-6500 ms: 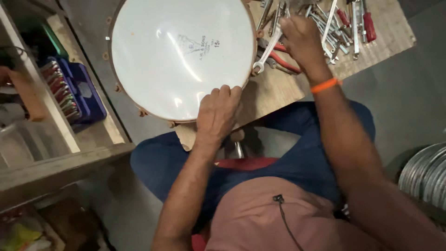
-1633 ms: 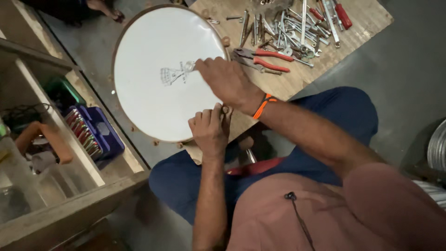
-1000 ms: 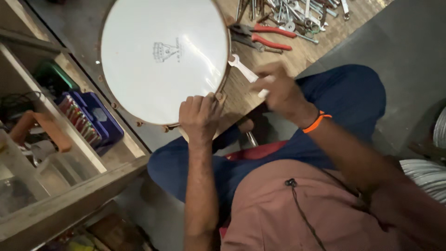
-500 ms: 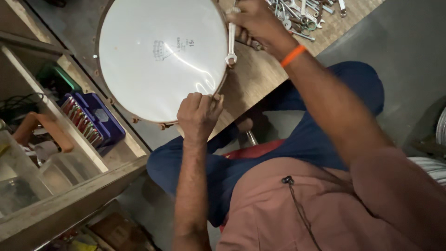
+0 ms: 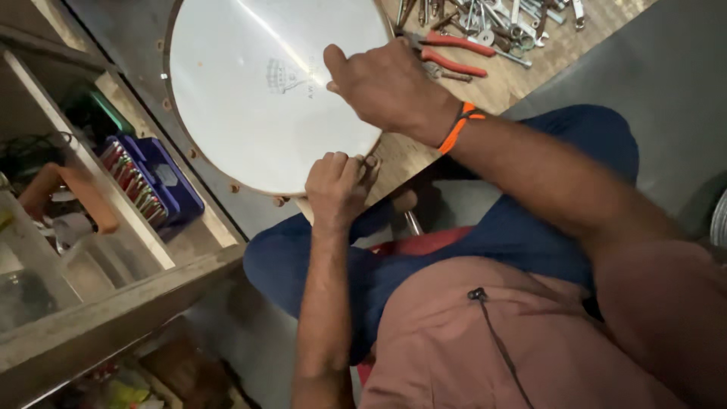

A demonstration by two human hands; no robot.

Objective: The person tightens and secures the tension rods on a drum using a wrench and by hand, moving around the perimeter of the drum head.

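A round drum with a white head (image 5: pixel 257 98) and a brown rim lies on a wooden board (image 5: pixel 530 72) in front of my knees. My left hand (image 5: pixel 337 185) is closed on the near rim, fingers pinched at a small metal lug (image 5: pixel 371 161). Wearing an orange wristband (image 5: pixel 458 125), my right hand (image 5: pixel 382 87) rests curled over the right edge of the drum head. The silver wrench seen in it a moment ago is hidden under the fist.
Red-handled pliers (image 5: pixel 447 57) and several loose wrenches (image 5: pixel 492 23) lie on the board beyond the drum. A wooden shelf unit (image 5: pixel 121 303) on the left holds a blue case of bits (image 5: pixel 148 182), an orange-handled tool (image 5: pixel 72 193) and a clear tub (image 5: pixel 91 265).
My right hand picked a wrench from the tool pile and brought it to the drum's right rim, then slid down the rim toward me. My left hand stayed on the near rim.
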